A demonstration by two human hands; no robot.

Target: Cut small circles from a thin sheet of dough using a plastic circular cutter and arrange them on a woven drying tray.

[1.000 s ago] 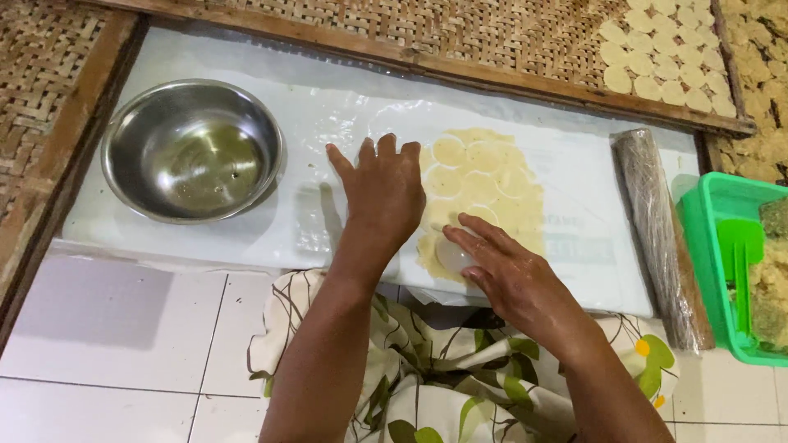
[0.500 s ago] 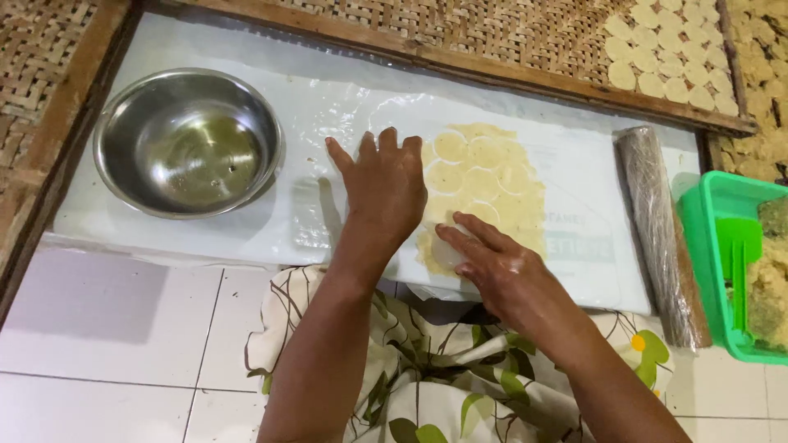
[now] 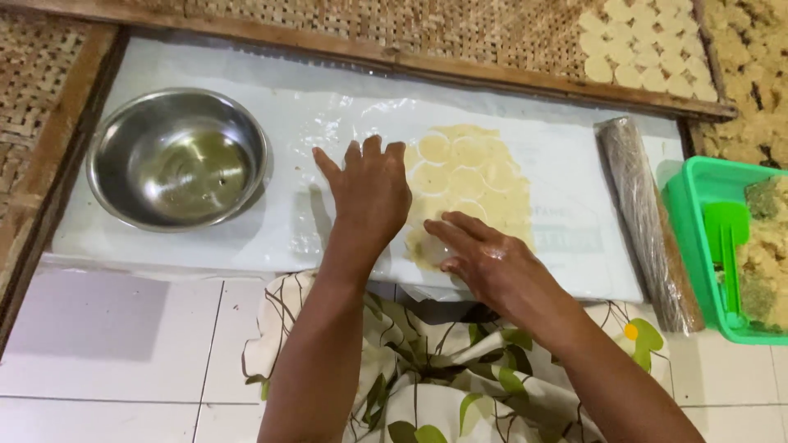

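A thin sheet of pale yellow dough, scored into round discs, lies on a white plastic-covered board. My left hand rests flat with fingers spread on the plastic, just left of the dough and touching its edge. My right hand has its fingertips on the near left corner of the dough, fingers extended and close together. Neither hand holds anything.
An empty steel bowl sits on the board's left. A plastic-wrapped rolling pin lies at the right, beside a green tray with a green scraper and dough. Cut discs lie on a woven mat. Patterned cloth covers my lap.
My right hand's fingertips have shifted slightly left along the dough's near edge. My left hand stays in place.
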